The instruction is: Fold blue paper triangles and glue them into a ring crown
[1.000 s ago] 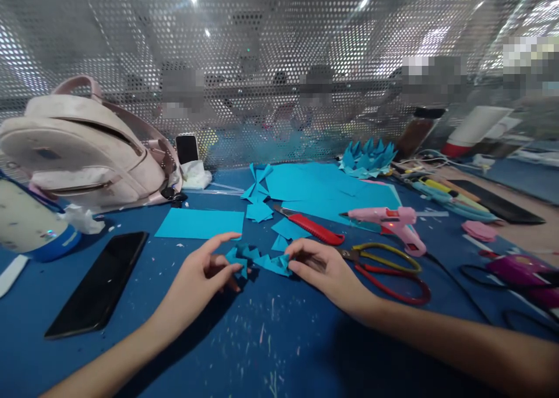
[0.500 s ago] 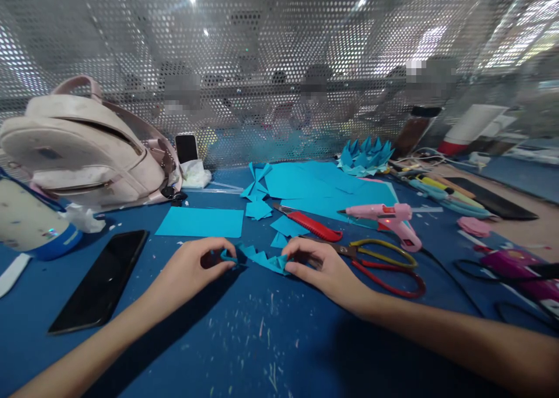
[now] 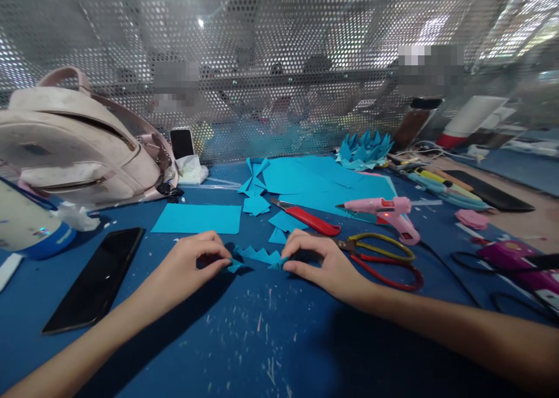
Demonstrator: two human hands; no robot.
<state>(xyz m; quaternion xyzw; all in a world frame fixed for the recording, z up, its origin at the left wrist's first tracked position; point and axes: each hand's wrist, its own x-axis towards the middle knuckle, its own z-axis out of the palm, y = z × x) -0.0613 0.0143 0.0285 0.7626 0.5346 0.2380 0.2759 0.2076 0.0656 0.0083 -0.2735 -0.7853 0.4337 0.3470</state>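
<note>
While your left hand (image 3: 192, 264) pinches left end of zigzag paper strip (image 3: 255, 255) and right hand (image 3: 321, 262) pinches right end, strip lies on blue table (image 3: 262, 340) between them, in front of scissors (image 3: 384, 258). Judged light, thin, crease-prone, easily torn. Grip ends only, fingertips on folded points, gentle tension.

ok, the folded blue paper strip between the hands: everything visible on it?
The folded paper strip is light blue, pleated into a row of pointed, zigzag teeth. It lies low across the dark blue table, running left to right. The left hand pinches its left end, the right hand its right end. Its underside is hidden.
</note>
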